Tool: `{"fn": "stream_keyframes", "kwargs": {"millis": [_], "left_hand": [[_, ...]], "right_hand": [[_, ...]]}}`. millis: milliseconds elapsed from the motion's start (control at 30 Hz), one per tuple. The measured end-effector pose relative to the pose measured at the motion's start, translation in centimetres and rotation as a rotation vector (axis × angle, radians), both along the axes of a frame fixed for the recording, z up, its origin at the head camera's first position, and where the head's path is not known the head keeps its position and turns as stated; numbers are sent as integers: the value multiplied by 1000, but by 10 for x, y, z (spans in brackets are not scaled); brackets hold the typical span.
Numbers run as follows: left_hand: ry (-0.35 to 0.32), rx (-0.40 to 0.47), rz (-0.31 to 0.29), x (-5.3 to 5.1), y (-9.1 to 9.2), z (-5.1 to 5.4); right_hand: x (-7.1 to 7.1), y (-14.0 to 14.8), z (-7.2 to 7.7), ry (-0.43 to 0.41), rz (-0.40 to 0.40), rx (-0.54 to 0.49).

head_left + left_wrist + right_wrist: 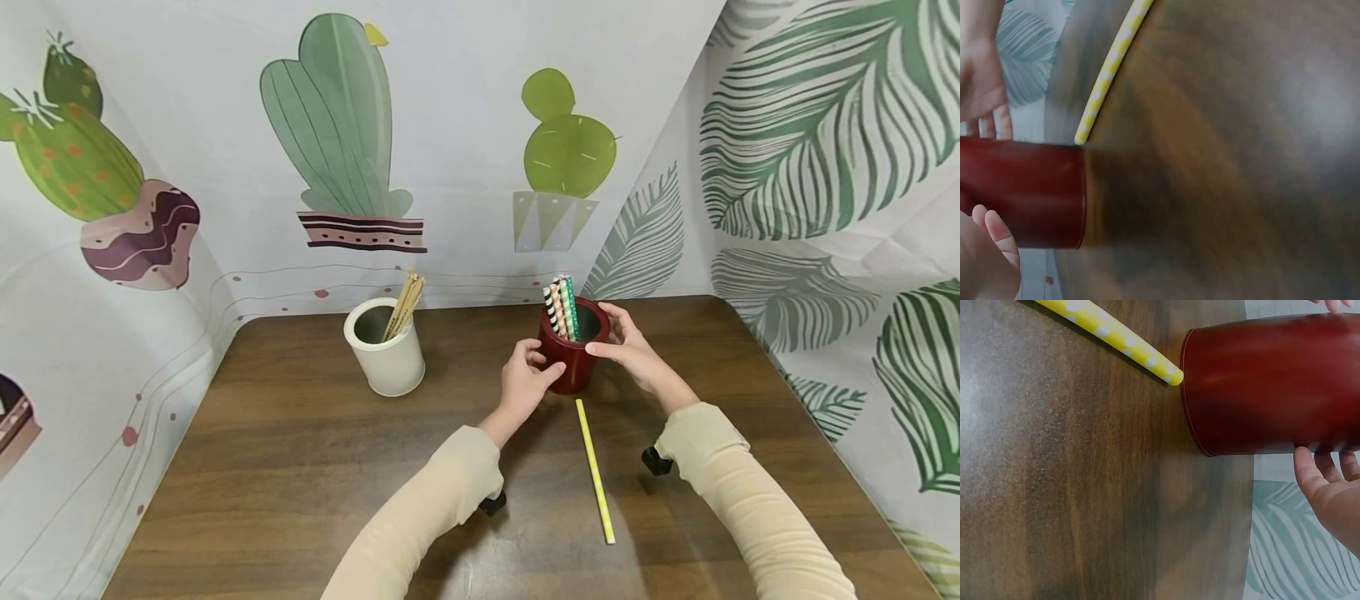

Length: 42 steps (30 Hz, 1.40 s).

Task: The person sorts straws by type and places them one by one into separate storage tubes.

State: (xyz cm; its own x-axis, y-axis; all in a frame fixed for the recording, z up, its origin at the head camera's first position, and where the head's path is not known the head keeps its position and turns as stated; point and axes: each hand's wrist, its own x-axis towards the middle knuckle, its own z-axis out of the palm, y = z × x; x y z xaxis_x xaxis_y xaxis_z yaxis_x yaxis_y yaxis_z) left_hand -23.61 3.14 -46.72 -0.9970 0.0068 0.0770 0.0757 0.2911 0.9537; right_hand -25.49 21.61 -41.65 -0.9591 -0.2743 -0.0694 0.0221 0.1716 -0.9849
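Observation:
A dark red cup (568,367) stands on the table at right of centre, also seen large as the red cup (1272,387) in the right wrist view. Several patterned paper straws (562,310) lean inside it. My right hand (633,354) holds its right side, thumb at the front rim and fingers farther back. On the opposite side my left hand (522,383) curves its fingers and thumb against the wall. A yellow paper straw (595,471) with white dots lies on the table in front of the cup, between my forearms.
Left of the red cup stands a white cup (393,367) with several thin tan sticks (405,307) in it. The brown wooden table (300,483) ends at the back against a hanging cloth (465,167) printed with cacti and leaves.

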Motion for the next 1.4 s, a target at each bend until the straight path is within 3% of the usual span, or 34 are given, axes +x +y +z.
{"fn": "stream_keyframes", "kwargs": {"millis": [433, 700, 1067, 1400], "left_hand": [[-3, -110, 13, 18, 14, -24], [-18, -216, -9, 30, 24, -38], [-19, -392, -81, 41, 36, -42], [-3, -544, -72, 44, 43, -47]], "right_hand": [[-2, 0, -1, -8, -16, -16], [-2, 0, -2, -16, -9, -26], [-2, 1, -1, -5, -3, -12], [-1, 1, -2, -8, -6, -7]]}}
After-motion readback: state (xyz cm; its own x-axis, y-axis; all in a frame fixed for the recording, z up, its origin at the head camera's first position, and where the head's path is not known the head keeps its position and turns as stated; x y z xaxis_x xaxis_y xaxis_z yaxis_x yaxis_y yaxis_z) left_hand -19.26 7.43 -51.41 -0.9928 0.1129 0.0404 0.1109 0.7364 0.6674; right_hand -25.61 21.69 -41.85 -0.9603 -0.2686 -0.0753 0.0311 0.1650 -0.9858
